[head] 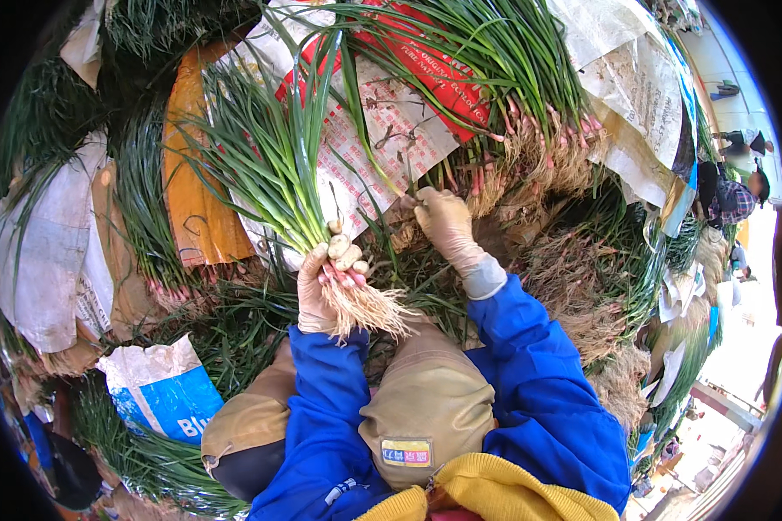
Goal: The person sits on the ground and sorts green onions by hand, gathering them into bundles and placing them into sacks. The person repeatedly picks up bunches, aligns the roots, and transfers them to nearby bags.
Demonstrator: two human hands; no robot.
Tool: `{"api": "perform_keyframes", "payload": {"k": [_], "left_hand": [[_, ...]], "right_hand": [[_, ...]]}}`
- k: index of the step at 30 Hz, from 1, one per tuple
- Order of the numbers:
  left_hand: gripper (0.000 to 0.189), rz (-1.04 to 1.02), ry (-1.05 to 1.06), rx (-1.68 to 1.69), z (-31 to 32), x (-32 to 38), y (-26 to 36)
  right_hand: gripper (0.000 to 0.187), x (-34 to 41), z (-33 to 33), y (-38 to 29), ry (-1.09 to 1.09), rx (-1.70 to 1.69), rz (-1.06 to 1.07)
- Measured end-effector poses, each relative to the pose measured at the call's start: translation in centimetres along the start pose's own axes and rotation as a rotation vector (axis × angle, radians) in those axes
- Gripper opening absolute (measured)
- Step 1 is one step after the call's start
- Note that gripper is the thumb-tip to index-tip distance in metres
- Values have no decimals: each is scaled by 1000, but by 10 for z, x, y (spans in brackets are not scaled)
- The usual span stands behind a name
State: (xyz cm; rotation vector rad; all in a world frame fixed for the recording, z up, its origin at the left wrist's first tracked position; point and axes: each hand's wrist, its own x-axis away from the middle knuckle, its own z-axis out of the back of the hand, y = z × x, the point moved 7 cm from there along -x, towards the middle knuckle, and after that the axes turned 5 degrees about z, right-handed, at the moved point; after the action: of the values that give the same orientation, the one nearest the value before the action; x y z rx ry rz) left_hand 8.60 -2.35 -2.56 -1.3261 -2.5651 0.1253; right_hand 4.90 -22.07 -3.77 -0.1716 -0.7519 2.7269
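Observation:
My left hand (314,290), in a thin pale glove, grips a bunch of green garlic (287,195) around its pinkish stem bases. Its leaves fan up and to the left, while the pale roots (368,309) hang over my wrist towards my knee. Ahead and to the right, my gloved right hand (448,225) pinches the root end of a single green garlic stalk (371,153). That stalk slants across a printed white and red sack (391,117). Just beyond the right hand lies a large pile of green garlic (528,71), roots facing me.
Loose leaves and roots (573,280) heap to my right. An orange sack sheet (202,163) and white sacks (45,241) cover bundles at the left. A blue and white bag (163,391) lies beside my left knee. Another person (733,198) is at the far right.

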Motion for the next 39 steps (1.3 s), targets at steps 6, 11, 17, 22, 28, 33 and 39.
{"api": "perform_keyframes", "payload": {"k": [6, 11, 17, 22, 28, 33, 39], "left_hand": [[28, 43, 332, -293, 32, -17, -21], [48, -1, 209, -353, 34, -25, -37], [29, 65, 285, -350, 46, -19, -33], [29, 94, 184, -370, 31, -18, -41], [18, -48, 153, -173, 22, -9, -39], [19, 78, 45, -57, 16, -7, -53], [15, 62, 8, 17, 15, -8, -57]], "right_hand": [[10, 30, 38, -22, -291, -796, -114], [24, 51, 47, -51, -207, -546, -34], [22, 51, 41, -81, 9, 67, 328], [7, 49, 35, -37, 135, -408, -79], [13, 22, 28, 18, 223, -1050, -445], [23, -7, -21, -45, -364, -1587, -505], [18, 5, -53, -65, -133, -1786, -765]]}}
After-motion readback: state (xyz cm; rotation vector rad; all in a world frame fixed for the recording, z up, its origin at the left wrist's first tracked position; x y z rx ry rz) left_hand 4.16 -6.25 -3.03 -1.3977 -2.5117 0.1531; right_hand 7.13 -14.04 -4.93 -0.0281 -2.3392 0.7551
